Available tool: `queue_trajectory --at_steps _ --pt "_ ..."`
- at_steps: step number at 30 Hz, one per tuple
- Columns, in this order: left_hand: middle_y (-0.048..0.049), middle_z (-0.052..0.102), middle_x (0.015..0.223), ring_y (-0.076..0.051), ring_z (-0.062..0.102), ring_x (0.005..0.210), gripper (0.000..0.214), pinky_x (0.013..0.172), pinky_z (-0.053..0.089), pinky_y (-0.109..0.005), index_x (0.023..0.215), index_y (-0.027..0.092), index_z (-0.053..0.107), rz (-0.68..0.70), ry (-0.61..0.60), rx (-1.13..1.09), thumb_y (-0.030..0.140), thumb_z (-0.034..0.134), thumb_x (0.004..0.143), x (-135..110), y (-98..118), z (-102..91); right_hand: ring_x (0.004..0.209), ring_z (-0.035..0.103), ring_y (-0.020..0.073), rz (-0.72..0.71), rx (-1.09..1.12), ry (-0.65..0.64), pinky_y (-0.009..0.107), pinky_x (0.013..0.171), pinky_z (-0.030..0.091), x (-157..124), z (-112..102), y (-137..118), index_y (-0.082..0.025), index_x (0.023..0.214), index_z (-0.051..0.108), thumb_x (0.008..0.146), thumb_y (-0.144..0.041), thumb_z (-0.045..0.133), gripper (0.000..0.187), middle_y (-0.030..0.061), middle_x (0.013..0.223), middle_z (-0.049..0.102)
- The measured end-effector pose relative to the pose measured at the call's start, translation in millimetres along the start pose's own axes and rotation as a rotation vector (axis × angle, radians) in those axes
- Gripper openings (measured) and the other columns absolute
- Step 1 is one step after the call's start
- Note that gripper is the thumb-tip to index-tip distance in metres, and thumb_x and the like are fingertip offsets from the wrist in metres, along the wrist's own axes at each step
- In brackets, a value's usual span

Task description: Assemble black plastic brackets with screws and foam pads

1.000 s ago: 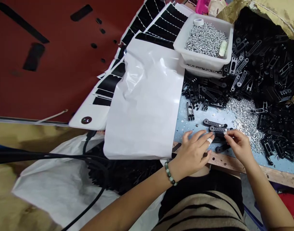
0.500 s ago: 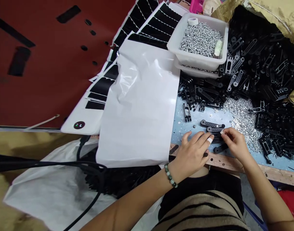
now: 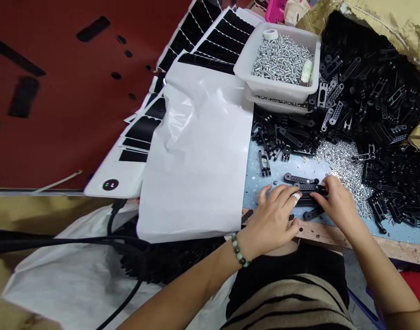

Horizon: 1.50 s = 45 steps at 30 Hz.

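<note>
My left hand [image 3: 276,215] rests on the blue table top [image 3: 254,183], fingers curled onto a flat black plastic strip with holes [image 3: 308,195]; one fingertip is taped white. From the other side my right hand [image 3: 335,201] pinches the same strip. A second strip [image 3: 299,178] lies just beyond, and another [image 3: 312,213] pokes out under my hands near the wooden table edge [image 3: 395,247]. A scatter of small silver screws [image 3: 343,165] lies right of my right hand.
A big heap of black plastic parts [image 3: 374,105] fills the right and back of the table. A white tub of screws [image 3: 280,62] stands on another tub. A white plastic sheet [image 3: 203,151] and black-striped sticker sheets [image 3: 210,41] lie to the left. Cables [image 3: 58,233] hang below.
The view has drifted slightly. My right hand has moved up and left onto the strip; my left hand stays on it.
</note>
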<state>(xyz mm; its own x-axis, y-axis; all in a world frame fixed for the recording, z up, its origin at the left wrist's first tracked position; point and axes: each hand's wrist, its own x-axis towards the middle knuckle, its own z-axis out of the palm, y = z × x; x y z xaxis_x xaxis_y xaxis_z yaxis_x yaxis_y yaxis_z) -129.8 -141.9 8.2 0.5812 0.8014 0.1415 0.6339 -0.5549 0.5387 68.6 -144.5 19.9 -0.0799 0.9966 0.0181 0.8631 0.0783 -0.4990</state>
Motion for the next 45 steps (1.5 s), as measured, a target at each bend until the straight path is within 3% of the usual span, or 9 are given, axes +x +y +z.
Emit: queue_trajectory --at_steps 3,7,9,12,15,17,33,41,45 --pt "-0.0129 0.053 0.129 -0.032 0.043 0.122 0.045 0.104 0.03 -0.051 0.112 0.015 0.056 -0.008 -0.039 -0.081 0.018 0.057 0.067 6 -1 -2.3 0.095 0.058 0.0217 -0.357 0.211 -0.029 0.036 0.08 0.049 -3 -2 -17 -0.022 0.108 0.05 0.089 -0.028 0.054 0.021 0.0091 0.103 0.06" --pt "-0.0119 0.051 0.127 -0.03 0.042 0.123 0.048 0.106 0.032 -0.047 0.108 0.017 0.052 -0.038 -0.031 -0.224 0.018 0.062 0.062 9 -1 -0.7 0.079 0.057 0.0163 -0.573 0.356 -0.076 0.032 0.075 0.049 -5 2 -39 -0.021 0.097 0.055 0.093 -0.018 0.046 0.011 0.0034 0.082 0.061" --pt "-0.0127 0.048 0.128 -0.029 0.043 0.122 0.051 0.104 0.036 -0.045 0.111 0.017 0.048 -0.072 0.057 -0.303 0.02 0.063 0.062 7 -2 -3.2 0.075 0.057 0.0155 -0.503 0.412 -0.067 0.03 0.07 0.049 -6 4 -39 -0.021 0.09 0.057 0.093 -0.019 0.046 0.012 0.0027 0.078 0.06" --pt "-0.0138 0.047 0.13 -0.028 0.044 0.122 0.055 0.103 0.037 -0.044 0.121 0.016 0.043 -0.069 0.194 -0.347 0.027 0.064 0.071 2 -8 -9.7 0.076 0.059 0.0159 -0.213 0.497 -0.012 0.029 0.068 0.048 -3 5 -23 -0.021 0.09 0.061 0.091 -0.028 0.051 0.012 0.0033 0.082 0.062" --pt "-0.0117 0.053 0.13 -0.03 0.045 0.121 0.046 0.101 0.033 -0.049 0.124 0.018 0.049 -0.018 0.162 -0.201 0.033 0.059 0.082 -3 -15 -11.2 0.069 0.058 0.0158 0.092 0.54 0.06 0.028 0.062 0.046 5 10 -3 -0.02 0.085 0.064 0.088 -0.035 0.054 0.018 0.0025 0.077 0.062" --pt "-0.01 0.057 0.13 -0.031 0.046 0.121 0.041 0.099 0.03 -0.052 0.123 0.019 0.054 0.004 0.089 -0.081 0.035 0.055 0.086 -4 -17 -7.5 0.067 0.058 0.0162 0.166 0.534 0.046 0.029 0.062 0.045 11 15 5 -0.02 0.082 0.066 0.086 -0.037 0.055 0.02 0.0025 0.075 0.062" --pt "-0.0089 0.06 0.13 -0.028 0.05 0.119 0.033 0.101 0.026 -0.053 0.119 0.018 0.058 0.041 0.04 0.057 0.028 0.044 0.091 0 -11 2.3 0.072 0.058 0.0181 0.124 0.42 -0.041 0.032 0.072 0.044 25 18 9 -0.021 0.077 0.065 0.084 -0.035 0.053 0.02 0.0031 0.075 0.063" --pt "-0.0093 0.063 0.123 -0.027 0.053 0.115 0.04 0.102 0.026 -0.053 0.125 0.017 0.054 -0.002 0.042 0.021 0.023 0.045 0.087 8 -6 1.0 0.054 0.052 0.0135 0.208 0.531 -0.131 0.027 0.054 0.043 24 19 19 -0.02 0.08 0.063 0.084 -0.041 0.054 0.024 0.0001 0.067 0.058" --pt "-0.0092 0.062 0.125 -0.027 0.053 0.115 0.037 0.101 0.026 -0.052 0.12 0.018 0.057 -0.007 0.041 -0.012 0.019 0.043 0.086 5 -7 -1.8 0.06 0.055 0.0152 0.184 0.501 -0.104 0.027 0.054 0.043 25 19 17 -0.02 0.079 0.064 0.084 -0.039 0.054 0.022 0.0024 0.072 0.061"
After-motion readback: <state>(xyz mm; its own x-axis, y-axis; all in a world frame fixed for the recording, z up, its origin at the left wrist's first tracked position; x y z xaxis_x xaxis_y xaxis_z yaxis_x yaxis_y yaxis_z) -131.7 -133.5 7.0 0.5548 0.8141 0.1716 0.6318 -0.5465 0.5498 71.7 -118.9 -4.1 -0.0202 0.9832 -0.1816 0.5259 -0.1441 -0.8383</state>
